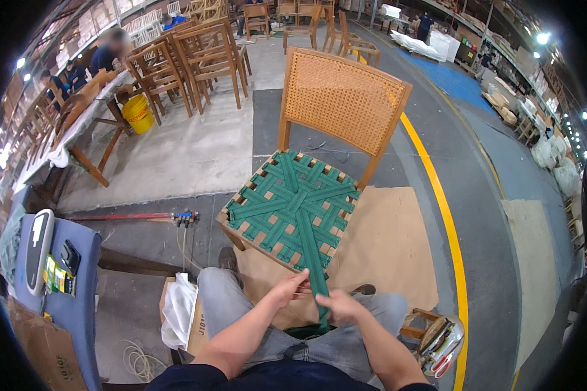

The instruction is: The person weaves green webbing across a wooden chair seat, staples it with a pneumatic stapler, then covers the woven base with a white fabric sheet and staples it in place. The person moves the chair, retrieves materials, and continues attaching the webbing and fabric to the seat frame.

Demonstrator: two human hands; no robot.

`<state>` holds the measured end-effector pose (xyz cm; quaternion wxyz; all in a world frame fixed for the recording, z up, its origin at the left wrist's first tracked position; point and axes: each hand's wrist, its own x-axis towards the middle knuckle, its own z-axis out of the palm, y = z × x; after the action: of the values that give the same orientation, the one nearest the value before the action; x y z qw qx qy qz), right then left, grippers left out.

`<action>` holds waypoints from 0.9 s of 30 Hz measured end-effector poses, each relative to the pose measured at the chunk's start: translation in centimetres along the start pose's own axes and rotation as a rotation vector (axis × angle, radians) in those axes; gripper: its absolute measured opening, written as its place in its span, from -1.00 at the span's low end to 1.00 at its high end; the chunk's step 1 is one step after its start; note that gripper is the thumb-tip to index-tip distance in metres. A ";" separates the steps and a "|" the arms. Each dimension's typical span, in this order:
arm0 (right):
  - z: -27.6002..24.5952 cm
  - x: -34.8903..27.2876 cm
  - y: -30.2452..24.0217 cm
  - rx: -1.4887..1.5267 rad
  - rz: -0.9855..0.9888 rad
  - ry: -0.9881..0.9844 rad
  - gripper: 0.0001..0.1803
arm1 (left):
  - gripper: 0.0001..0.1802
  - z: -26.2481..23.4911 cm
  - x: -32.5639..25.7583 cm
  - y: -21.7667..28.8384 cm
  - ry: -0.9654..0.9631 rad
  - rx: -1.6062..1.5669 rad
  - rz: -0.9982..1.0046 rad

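A wooden chair (346,98) with a cane back stands in front of me. Its seat (292,210) is woven from green webbing straps. One loose green strap (314,260) runs from the seat's middle down toward my lap. My left hand (288,288) pinches this strap from the left at the seat's front edge. My right hand (340,305) grips the same strap just below, on the right. I sit with my knees in grey trousers under the chair's front.
Brown board (391,241) lies under the chair. A yellow floor line (447,215) runs on the right. A staple gun (442,344) rests by my right knee. A blue stool (72,287) with tools stands left. Stacked chairs (202,52) and other people are behind.
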<state>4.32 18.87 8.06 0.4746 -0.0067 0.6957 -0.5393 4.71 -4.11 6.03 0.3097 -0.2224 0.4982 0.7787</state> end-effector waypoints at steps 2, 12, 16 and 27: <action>2.3 -4.4 0.5 -0.001 -0.056 -0.126 -0.48 | -0.35 1.6 0.3 0.4 -0.142 -0.182 -0.031; -7.6 0.9 -3.8 0.231 0.118 0.070 -0.23 | -0.36 8.3 -1.6 -5.4 -0.097 -0.096 -0.096; -2.8 8.5 -7.0 0.651 0.096 -0.041 -0.50 | -0.41 9.0 -1.5 -4.8 -0.125 -0.113 -0.105; 2.3 7.2 -4.3 0.518 0.096 0.275 -0.66 | 0.21 -0.1 8.3 0.5 0.677 -0.485 0.123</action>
<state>-0.26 11.68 6.69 0.3867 0.2208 0.5923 -0.6715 -1.56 -2.16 0.89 0.0201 -0.5019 0.3863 0.7736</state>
